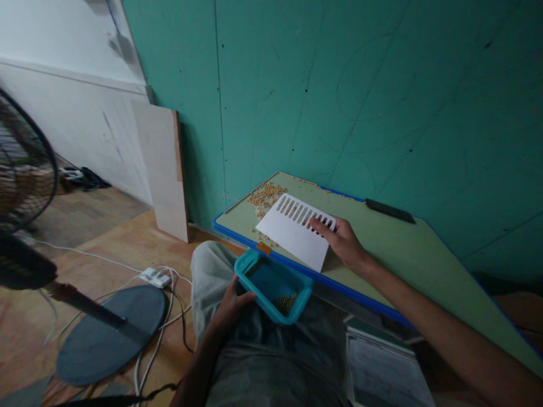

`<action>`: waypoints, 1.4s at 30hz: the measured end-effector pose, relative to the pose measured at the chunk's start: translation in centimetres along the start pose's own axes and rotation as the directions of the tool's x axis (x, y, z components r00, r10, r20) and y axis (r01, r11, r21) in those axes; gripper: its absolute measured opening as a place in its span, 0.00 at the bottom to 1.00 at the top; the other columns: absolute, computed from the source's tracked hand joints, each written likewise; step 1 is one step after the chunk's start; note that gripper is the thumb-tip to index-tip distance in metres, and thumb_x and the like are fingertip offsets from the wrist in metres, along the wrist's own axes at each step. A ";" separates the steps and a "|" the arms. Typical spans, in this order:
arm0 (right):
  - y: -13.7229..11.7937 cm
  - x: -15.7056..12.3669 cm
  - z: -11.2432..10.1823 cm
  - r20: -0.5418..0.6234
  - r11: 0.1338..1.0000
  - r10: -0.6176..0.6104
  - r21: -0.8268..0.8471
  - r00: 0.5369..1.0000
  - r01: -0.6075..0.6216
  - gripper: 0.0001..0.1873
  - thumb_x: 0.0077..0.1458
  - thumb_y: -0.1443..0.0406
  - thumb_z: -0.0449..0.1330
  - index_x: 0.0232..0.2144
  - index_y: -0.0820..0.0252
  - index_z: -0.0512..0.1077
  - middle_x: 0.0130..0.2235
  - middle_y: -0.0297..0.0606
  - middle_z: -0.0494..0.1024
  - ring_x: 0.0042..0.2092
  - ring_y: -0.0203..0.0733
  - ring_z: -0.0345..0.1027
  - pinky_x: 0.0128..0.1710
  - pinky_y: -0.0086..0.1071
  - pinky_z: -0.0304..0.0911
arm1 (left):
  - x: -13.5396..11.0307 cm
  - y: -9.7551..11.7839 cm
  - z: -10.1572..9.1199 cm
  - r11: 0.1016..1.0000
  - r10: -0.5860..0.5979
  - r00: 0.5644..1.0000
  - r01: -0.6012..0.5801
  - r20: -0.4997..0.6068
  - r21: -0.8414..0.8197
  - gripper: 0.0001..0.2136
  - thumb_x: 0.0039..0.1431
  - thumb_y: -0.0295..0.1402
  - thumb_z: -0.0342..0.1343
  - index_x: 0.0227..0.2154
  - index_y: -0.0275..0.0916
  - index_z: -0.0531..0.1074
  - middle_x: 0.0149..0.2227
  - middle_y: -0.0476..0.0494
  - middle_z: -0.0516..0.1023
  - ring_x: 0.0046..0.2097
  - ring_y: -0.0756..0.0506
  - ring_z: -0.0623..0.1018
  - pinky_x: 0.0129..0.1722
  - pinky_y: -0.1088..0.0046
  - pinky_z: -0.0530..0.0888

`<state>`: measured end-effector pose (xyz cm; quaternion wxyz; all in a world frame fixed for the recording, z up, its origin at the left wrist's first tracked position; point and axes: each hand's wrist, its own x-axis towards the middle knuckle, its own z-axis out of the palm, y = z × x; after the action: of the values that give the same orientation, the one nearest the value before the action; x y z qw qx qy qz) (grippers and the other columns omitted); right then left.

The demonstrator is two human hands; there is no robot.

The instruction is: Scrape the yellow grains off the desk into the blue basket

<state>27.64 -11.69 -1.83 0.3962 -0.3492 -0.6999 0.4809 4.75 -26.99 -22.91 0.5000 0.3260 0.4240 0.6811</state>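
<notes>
My right hand (341, 242) grips a white slotted scraper board (292, 232) by its right edge, holding it tilted on the green table (394, 249). Loose yellow grains (265, 196) lie heaped at the table's far left corner, just beyond the board's slotted end. My left hand (231, 305) holds a teal plastic tray (274, 285) by its left rim, below the table's blue front edge and above my lap. A small pile of grains (287, 302) sits in the tray's near right corner.
A teal wall stands right behind the table. A dark flat bar (390, 211) lies at the table's back edge. On the floor to the left are a standing fan (25, 186) with its round base (108, 333), a white power strip (156, 277) with cables, and a leaning wooden board (163, 169).
</notes>
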 end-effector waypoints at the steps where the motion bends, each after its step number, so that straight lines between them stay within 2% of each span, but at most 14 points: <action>1: 0.0 0.0 0.0 0.001 1.000 0.001 0.000 1.000 -0.001 0.27 0.53 0.42 0.72 0.36 0.61 0.82 0.32 0.39 0.82 0.31 0.41 0.71 0.30 0.32 0.62 | 0.0 0.0 0.0 1.000 -0.006 1.000 0.006 0.004 -0.015 0.42 0.45 0.40 0.78 0.65 0.39 0.72 0.62 0.32 0.81 0.64 0.25 0.78 0.64 0.47 0.73; 19: -0.3 -0.2 0.0 0.001 0.998 -0.038 -0.046 0.999 0.038 0.27 0.54 0.42 0.71 0.35 0.60 0.82 0.34 0.40 0.83 0.33 0.43 0.73 0.32 0.33 0.64 | 0.0 0.2 0.1 0.999 -0.038 0.999 0.038 -0.019 0.002 0.42 0.43 0.41 0.78 0.64 0.40 0.73 0.61 0.33 0.82 0.63 0.25 0.78 0.62 0.48 0.76; 28: -0.7 -0.2 0.2 -0.003 0.998 -0.026 -0.060 1.000 0.026 0.29 0.51 0.40 0.72 0.36 0.61 0.84 0.35 0.42 0.85 0.34 0.45 0.75 0.32 0.33 0.65 | 0.0 -0.3 -0.5 0.999 -0.025 1.000 0.025 0.012 0.043 0.39 0.49 0.40 0.76 0.65 0.41 0.72 0.63 0.35 0.81 0.65 0.28 0.77 0.64 0.51 0.74; 37: -0.5 -0.3 0.0 0.008 0.997 -0.043 -0.059 0.999 0.044 0.27 0.53 0.41 0.72 0.36 0.60 0.84 0.36 0.42 0.85 0.35 0.45 0.75 0.34 0.34 0.66 | 0.4 -1.1 -1.2 0.997 0.021 1.000 -0.022 0.017 0.080 0.40 0.50 0.40 0.76 0.67 0.41 0.72 0.64 0.34 0.80 0.66 0.26 0.76 0.66 0.49 0.71; 42: -0.5 -0.2 0.0 0.012 0.997 -0.039 -0.060 0.999 0.039 0.27 0.54 0.42 0.71 0.37 0.59 0.84 0.36 0.42 0.85 0.36 0.46 0.75 0.35 0.35 0.66 | 0.3 -1.4 -1.1 1.000 0.001 1.000 -0.001 -0.007 0.025 0.42 0.48 0.40 0.77 0.67 0.40 0.71 0.63 0.31 0.80 0.65 0.26 0.77 0.65 0.47 0.72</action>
<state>27.69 -12.03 -1.43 0.3911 -0.3447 -0.7228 0.4537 4.25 -26.77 -24.62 0.4941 0.3301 0.4342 0.6770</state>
